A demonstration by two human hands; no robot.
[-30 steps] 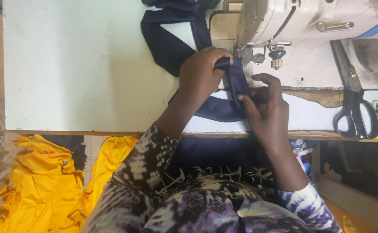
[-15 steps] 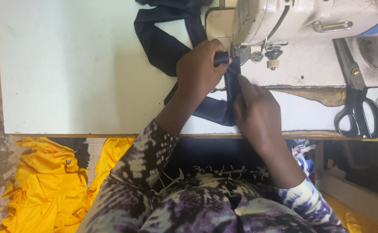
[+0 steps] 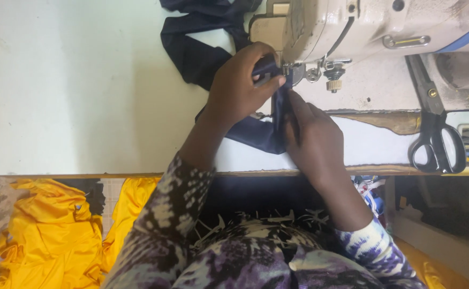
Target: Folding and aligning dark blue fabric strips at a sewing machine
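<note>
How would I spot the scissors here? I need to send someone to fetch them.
Start at the cream sewing machine at the top of the white table. To its right, near the table's front edge, lie the scissors. Their black loop handles and long metal blades set them apart from the navy fabric.

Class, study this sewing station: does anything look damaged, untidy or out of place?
Yes. The table's front edge is chipped, showing bare wood beside the scissors. Yellow fabric lies crumpled below the table.
</note>
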